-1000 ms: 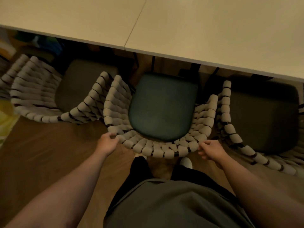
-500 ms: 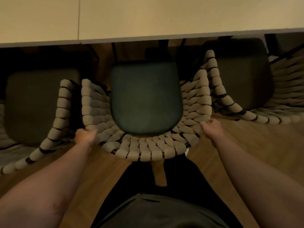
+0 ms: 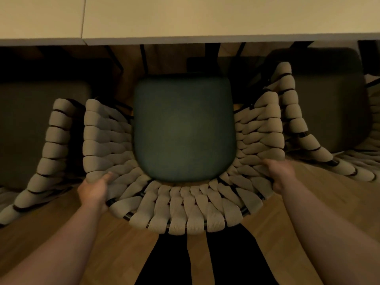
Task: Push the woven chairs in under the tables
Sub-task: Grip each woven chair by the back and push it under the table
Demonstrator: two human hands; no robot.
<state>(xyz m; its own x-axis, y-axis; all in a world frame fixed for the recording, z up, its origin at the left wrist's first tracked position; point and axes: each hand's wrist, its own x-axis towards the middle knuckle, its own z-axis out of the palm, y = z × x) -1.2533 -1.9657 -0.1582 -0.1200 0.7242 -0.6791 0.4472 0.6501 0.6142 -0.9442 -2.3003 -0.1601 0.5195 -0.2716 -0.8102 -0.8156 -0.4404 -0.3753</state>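
Gripping the woven chair (image 3: 185, 212) between left hand (image 3: 94, 190) and right hand (image 3: 280, 173), we judge its rim stiff, weave soft.

The middle chair (image 3: 185, 128) stands between two neighbouring chairs (image 3: 51, 151), apparently before the table (image 3: 205, 17).

Single view, from the camera worn on my head. It faces forward and steeply down, wide-angle, at close range. My forearms enter from the bottom corners, with my left hand (image 3: 93, 190) and right hand (image 3: 281, 173) at mid-frame. The woven chair (image 3: 185, 212) fills the centre. The table (image 3: 205, 17) spans the top and wooden floor (image 3: 51, 223) shows at the lower edges.
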